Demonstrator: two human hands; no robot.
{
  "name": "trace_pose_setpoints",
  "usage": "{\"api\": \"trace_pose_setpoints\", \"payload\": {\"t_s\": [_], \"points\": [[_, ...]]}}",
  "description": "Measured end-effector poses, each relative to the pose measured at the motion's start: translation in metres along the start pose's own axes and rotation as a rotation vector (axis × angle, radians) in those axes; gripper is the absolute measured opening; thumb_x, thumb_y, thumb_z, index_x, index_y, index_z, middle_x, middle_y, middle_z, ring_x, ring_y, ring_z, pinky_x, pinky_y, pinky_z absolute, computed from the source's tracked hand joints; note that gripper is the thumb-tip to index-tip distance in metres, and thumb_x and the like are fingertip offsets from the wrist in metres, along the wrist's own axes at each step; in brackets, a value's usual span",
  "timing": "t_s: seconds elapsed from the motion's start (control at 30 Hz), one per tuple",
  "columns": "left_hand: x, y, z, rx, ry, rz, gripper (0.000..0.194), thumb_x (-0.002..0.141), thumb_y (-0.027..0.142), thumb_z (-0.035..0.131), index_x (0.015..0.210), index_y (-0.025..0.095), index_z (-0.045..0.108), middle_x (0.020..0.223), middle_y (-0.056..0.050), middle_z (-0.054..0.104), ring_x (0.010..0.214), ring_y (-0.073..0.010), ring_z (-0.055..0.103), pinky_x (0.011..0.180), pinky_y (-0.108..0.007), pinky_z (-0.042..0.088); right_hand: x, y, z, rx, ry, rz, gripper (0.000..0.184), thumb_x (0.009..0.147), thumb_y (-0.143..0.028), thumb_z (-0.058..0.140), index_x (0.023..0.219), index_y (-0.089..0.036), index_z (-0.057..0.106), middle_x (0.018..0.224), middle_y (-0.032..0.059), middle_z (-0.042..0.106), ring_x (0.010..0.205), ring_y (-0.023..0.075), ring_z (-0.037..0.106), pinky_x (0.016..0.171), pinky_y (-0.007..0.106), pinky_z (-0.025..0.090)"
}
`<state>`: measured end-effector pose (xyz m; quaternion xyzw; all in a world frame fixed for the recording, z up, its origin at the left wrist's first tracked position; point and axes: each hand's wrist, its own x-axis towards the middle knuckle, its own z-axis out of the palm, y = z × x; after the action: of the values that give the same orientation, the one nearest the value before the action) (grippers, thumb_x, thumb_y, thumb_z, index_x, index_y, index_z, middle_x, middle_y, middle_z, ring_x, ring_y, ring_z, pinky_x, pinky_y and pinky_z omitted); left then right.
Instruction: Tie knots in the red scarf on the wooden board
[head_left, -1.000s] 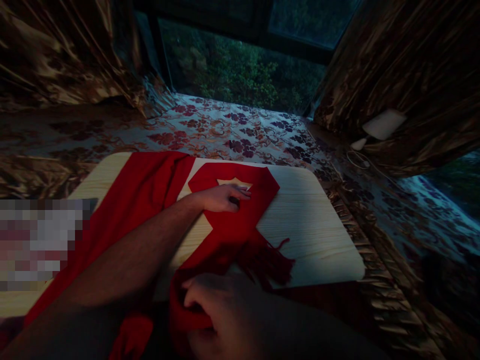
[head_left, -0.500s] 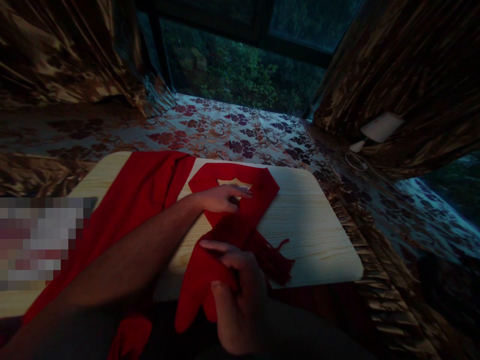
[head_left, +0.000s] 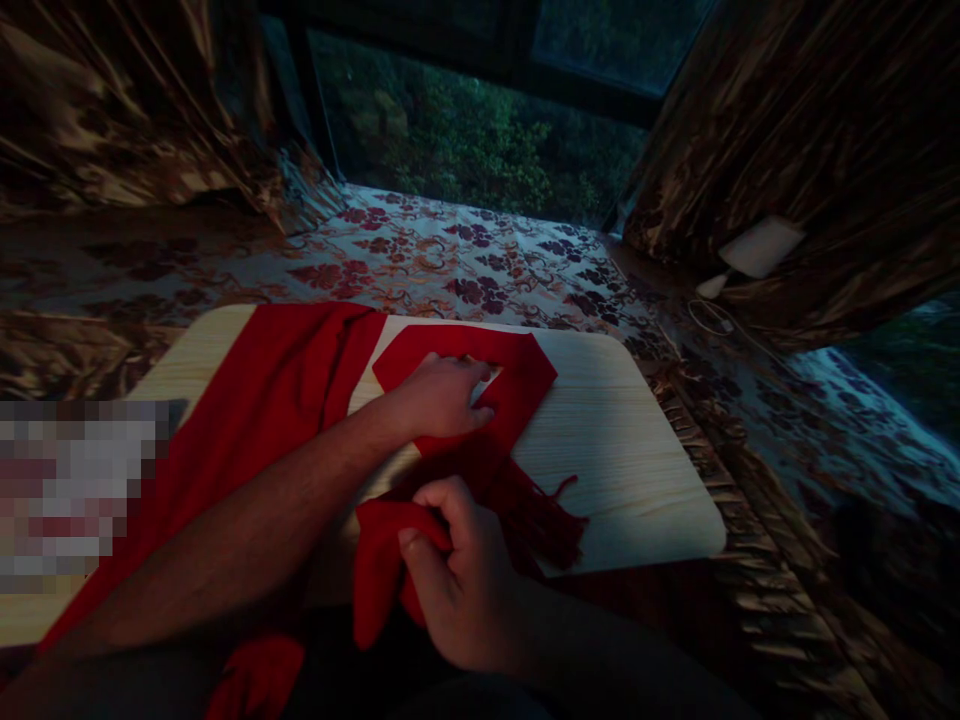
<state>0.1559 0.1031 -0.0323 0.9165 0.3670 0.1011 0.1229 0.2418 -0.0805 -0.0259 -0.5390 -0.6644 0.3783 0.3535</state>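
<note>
Pinching red scarf (head_left: 379, 575) in right hand (head_left: 461, 575) by the near edge of the table (head_left: 622, 450), steadying its loop (head_left: 529, 370) toward the far edge with loosely spread left hand (head_left: 442, 398), apparently mid-fold, next needing careful guiding

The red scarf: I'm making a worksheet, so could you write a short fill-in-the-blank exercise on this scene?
1. The left hand lies on the ____-coloured scarf.
2. The right hand pinches a fold of the scarf between its fingers and ____.
3. The lamp is towards the picture's ____ edge, not its left.
4. The pale table has ____ corners, not sharp ones.

Missing words: red; thumb; right; rounded.
</note>
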Motion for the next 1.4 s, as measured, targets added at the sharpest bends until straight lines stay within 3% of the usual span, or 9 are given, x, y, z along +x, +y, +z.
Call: {"api": "trace_pose_setpoints", "payload": {"t_s": [0.13,0.37,0.53,0.8,0.9,1.03,1.13,1.23,1.4], "points": [[-0.004,0.012,-0.001,0.059,-0.141,-0.048,0.049,0.082,0.049,0.061,0.119,0.016,0.058,0.108,-0.018,0.070,0.101,-0.0352,0.066,0.086,-0.045,0.048,0.003,-0.005,-0.004,-0.002,-0.041,-0.031,0.017,0.093,-0.027,0.053,0.109,-0.022,0.057,0.094,0.0031,0.066,0.077,0.0137,0.063,0.069,0.023,0.050],[-0.005,0.009,0.000,-0.020,-0.190,-0.101,0.047,0.079,0.039,0.063,0.120,0.017,0.053,0.103,-0.015,0.070,0.094,-0.0310,0.068,0.074,-0.036,0.050,0.005,-0.007,-0.004,-0.008,-0.034,-0.022,0.014,0.093,-0.027,0.053,0.106,-0.022,0.056,0.091,0.0023,0.065,0.076,0.0138,0.063,0.071,0.024,0.050],[0.001,0.004,0.007,-0.200,-0.100,-0.055,0.042,0.078,0.022,0.060,0.119,0.018,0.056,0.096,-0.009,0.069,0.086,-0.0238,0.066,0.072,-0.032,0.048,0.008,-0.008,-0.003,0.054,-0.065,-0.035,0.015,0.093,-0.026,0.053,0.107,-0.022,0.055,0.095,0.0023,0.066,0.080,0.0134,0.065,0.072,0.023,0.050],[0.010,-0.023,-0.006,-0.704,0.089,-0.138,0.022,0.077,0.024,0.053,0.097,0.017,0.062,0.083,-0.001,0.062,0.068,-0.0123,0.054,0.062,-0.023,0.043,0.008,-0.012,-0.004,-0.057,-0.115,-0.110,0.025,0.093,-0.036,0.056,0.113,-0.022,0.055,0.096,0.0034,0.066,0.083,0.0160,0.064,0.071,0.025,0.049],[0.006,-0.033,-0.014,-0.567,-0.034,-0.106,0.021,0.077,0.029,0.057,0.093,0.018,0.067,0.085,-0.002,0.068,0.074,-0.0150,0.060,0.068,-0.026,0.046,0.011,-0.016,0.000,-0.110,-0.176,-0.171,0.024,0.093,-0.033,0.055,0.114,-0.021,0.055,0.103,0.0051,0.067,0.093,0.0178,0.064,0.080,0.028,0.049],[-0.002,-0.034,-0.030,-0.318,-0.149,-0.004,0.018,0.076,0.031,0.066,0.088,0.021,0.074,0.095,-0.005,0.074,0.087,-0.0197,0.065,0.081,-0.028,0.048,0.016,-0.017,0.006,-0.213,-0.357,-0.186,0.025,0.093,-0.029,0.053,0.116,-0.020,0.056,0.101,0.0046,0.070,0.085,0.0176,0.065,0.071,0.027,0.047],[-0.008,-0.029,-0.043,-0.200,-0.176,-0.025,0.014,0.078,0.025,0.063,0.082,0.022,0.076,0.085,-0.003,0.075,0.077,-0.0191,0.066,0.074,-0.029,0.046,0.017,-0.014,0.009,-0.296,-0.403,-0.176,0.027,0.091,-0.033,0.056,0.114,-0.019,0.057,0.100,0.0060,0.070,0.080,0.0184,0.065,0.064,0.028,0.043],[-0.013,-0.026,-0.050,-0.173,-0.315,0.005,0.018,0.076,0.017,0.062,0.084,0.024,0.076,0.080,0.001,0.074,0.069,-0.0169,0.064,0.066,-0.027,0.043,0.016,-0.011,0.010,-0.352,-0.403,-0.178,0.023,0.090,-0.034,0.058,0.107,-0.019,0.058,0.097,0.0064,0.070,0.078,0.0188,0.064,0.061,0.028,0.042],[-0.020,-0.016,-0.042,-0.138,-0.469,0.058,0.021,0.067,0.015,0.070,0.087,0.023,0.073,0.081,0.001,0.073,0.071,-0.0179,0.064,0.062,-0.026,0.042,0.016,-0.004,0.011,-0.439,-0.404,-0.230,0.020,0.088,-0.037,0.059,0.094,-0.018,0.058,0.090,0.0070,0.069,0.078,0.0206,0.062,0.064,0.031,0.043]]}}
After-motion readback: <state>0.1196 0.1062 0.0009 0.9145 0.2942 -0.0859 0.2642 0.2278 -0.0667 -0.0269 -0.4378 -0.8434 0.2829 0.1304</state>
